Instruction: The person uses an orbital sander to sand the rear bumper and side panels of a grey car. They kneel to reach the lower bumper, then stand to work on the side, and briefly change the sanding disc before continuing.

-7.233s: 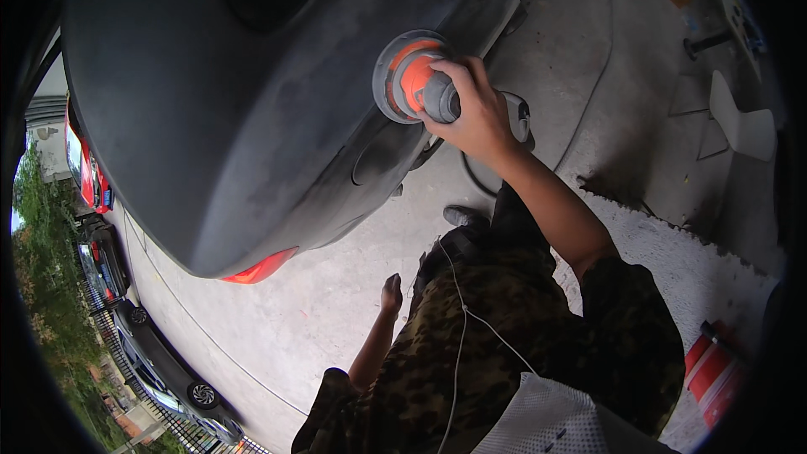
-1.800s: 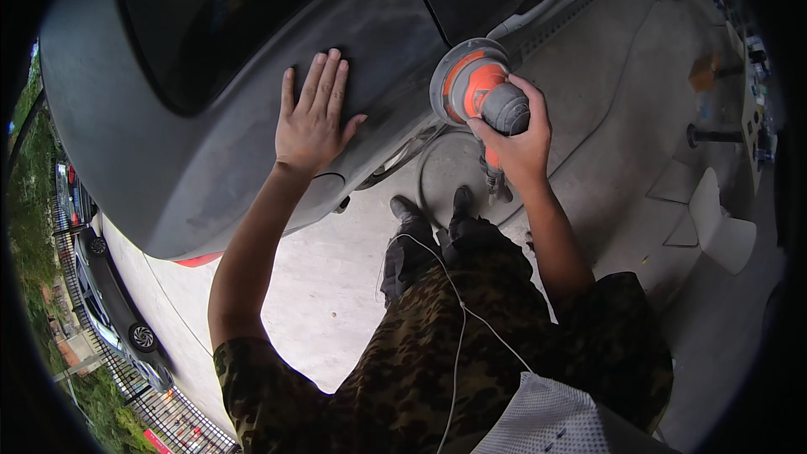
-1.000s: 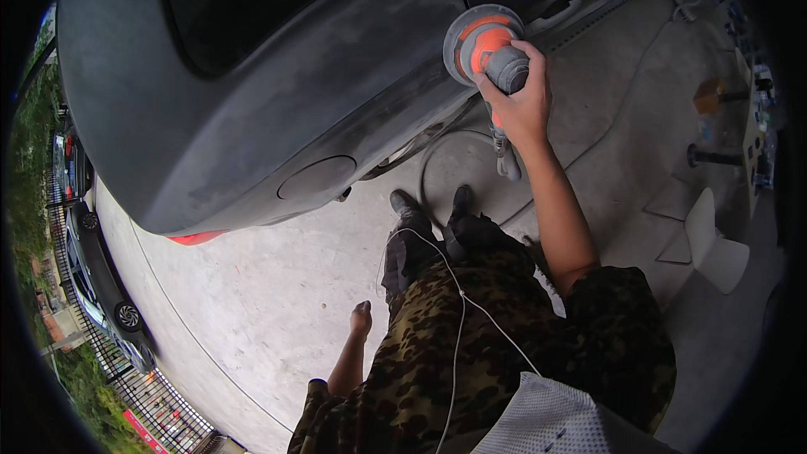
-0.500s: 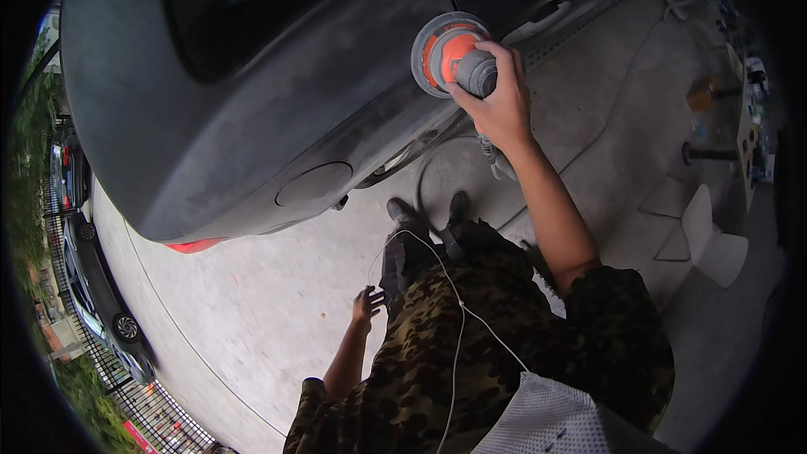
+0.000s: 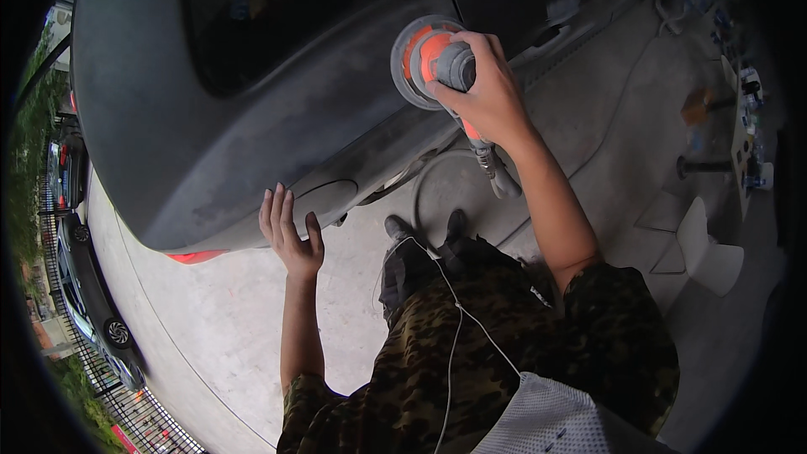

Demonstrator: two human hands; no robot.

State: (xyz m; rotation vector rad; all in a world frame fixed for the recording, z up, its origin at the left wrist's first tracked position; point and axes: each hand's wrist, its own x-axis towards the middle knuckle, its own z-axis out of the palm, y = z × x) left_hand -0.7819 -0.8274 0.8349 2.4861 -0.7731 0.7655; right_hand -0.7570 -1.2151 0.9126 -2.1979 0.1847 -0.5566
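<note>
My right hand (image 5: 490, 91) grips an orange and grey round-pad sander (image 5: 430, 57) by its top. The pad lies against the side of a dark car (image 5: 227, 147) whose paint looks dull and patchy. From the sander's tail, a hose with a metal fitting (image 5: 486, 155) hangs down. My left hand (image 5: 291, 231) is raised with its fingers spread, at the car panel beside the round fuel flap (image 5: 324, 197). Whether its fingertips touch the panel I cannot tell.
A dark hose (image 5: 418, 189) curves over the concrete floor (image 5: 227, 311) near my shoes. At the right stand a white chair (image 5: 704, 248) and a cluttered table (image 5: 743, 151). Parked cars (image 5: 94, 303) line a fence (image 5: 160, 420) at the left. A thin white cord (image 5: 458, 345) hangs across my front.
My left hand has risen from beside my leg to the car panel near the fuel flap. The sander in my right hand has shifted slightly left along the car.
</note>
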